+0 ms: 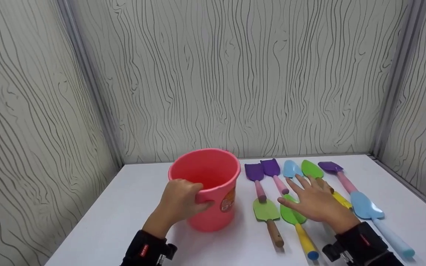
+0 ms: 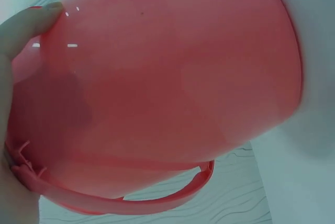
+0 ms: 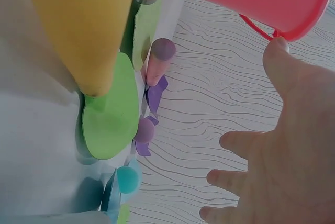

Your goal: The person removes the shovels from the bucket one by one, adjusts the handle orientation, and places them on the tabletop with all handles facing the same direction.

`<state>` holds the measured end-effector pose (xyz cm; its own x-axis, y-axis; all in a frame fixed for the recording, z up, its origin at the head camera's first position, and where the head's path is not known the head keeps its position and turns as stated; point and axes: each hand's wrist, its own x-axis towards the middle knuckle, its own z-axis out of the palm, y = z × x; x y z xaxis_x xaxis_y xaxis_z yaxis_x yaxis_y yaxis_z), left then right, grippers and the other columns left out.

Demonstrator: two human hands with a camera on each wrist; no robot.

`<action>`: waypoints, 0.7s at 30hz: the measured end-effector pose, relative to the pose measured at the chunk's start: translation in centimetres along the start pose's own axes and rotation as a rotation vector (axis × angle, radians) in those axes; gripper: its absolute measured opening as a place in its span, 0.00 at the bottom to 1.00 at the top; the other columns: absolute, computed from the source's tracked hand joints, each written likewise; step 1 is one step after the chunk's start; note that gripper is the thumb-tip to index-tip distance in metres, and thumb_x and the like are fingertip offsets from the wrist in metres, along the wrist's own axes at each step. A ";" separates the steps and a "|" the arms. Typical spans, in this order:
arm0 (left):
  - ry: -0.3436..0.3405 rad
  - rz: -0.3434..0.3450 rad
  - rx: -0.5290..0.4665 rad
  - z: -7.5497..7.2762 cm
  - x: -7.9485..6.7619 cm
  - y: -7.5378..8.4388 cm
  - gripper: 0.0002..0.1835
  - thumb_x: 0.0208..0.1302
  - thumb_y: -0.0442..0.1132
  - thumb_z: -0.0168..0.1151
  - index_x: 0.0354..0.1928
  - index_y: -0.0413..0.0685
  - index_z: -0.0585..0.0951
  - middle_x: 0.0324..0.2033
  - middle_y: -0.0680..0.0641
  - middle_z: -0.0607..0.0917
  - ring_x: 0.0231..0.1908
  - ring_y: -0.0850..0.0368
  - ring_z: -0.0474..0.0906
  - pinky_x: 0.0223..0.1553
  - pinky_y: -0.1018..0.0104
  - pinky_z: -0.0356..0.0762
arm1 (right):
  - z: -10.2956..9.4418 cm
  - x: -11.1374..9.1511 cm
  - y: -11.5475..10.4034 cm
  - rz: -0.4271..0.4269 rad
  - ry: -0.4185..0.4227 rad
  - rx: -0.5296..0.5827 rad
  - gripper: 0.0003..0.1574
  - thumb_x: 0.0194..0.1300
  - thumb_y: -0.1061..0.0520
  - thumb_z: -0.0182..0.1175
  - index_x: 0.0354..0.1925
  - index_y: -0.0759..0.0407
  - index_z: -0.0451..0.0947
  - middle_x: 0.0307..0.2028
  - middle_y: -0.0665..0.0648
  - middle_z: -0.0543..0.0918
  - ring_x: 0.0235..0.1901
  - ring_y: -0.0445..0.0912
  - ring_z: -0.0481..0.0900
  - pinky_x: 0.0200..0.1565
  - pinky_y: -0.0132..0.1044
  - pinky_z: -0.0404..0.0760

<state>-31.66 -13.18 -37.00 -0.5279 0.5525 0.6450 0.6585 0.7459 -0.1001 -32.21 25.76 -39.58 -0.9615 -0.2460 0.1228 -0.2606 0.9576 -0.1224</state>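
My left hand (image 1: 181, 199) grips the near rim of a pink bucket (image 1: 213, 218), fingers over the edge and thumb against the outside. In the left wrist view the bucket's wall (image 2: 172, 77) fills most of the frame, with its pink handle (image 2: 141, 205) hanging along one side. My right hand (image 1: 314, 201) hovers with fingers spread over the toy shovels, holding nothing. Beneath and beside it lie a green shovel with a yellow handle (image 1: 303, 236), a light blue shovel (image 1: 366, 205) and a green shovel with a brown handle (image 1: 311, 169).
Two purple shovels with pink handles (image 1: 254, 171) lie right of the bucket. Nearer is a pale green shovel (image 1: 266, 210) with a brown handle. Another purple shovel (image 1: 330, 167) lies at the far right. Wood-patterned panels (image 1: 250, 81) enclose the white table (image 1: 124, 214).
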 end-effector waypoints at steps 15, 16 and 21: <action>0.044 -0.175 0.168 -0.4 -1.4 -4.8 0.23 0.53 0.49 0.85 0.20 0.53 0.75 0.13 0.54 0.77 0.15 0.60 0.75 0.33 0.62 0.88 | -0.3 -0.1 0.2 0.003 -0.011 0.009 0.61 0.73 0.17 0.44 0.82 0.60 0.60 0.80 0.76 0.57 0.76 0.82 0.49 0.69 0.85 0.41; 0.044 -0.180 0.170 -0.4 -1.5 -5.0 0.23 0.53 0.49 0.85 0.20 0.53 0.75 0.13 0.54 0.77 0.16 0.60 0.75 0.33 0.62 0.89 | -0.3 -0.1 0.2 0.003 -0.014 0.008 0.61 0.73 0.17 0.44 0.82 0.60 0.60 0.80 0.76 0.57 0.76 0.82 0.49 0.69 0.85 0.41; 0.043 -0.210 0.189 -0.5 -1.9 -5.8 0.22 0.52 0.48 0.85 0.21 0.52 0.77 0.14 0.53 0.77 0.16 0.58 0.76 0.33 0.59 0.89 | -0.2 0.0 0.2 0.002 -0.021 0.014 0.60 0.74 0.18 0.44 0.82 0.59 0.59 0.80 0.76 0.57 0.76 0.82 0.48 0.70 0.84 0.41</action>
<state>-34.25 -18.75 -37.24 -0.6160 0.3658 0.6976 0.4233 0.9006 -0.0984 -32.23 25.94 -39.38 -0.9636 -0.2472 0.1021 -0.2597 0.9560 -0.1362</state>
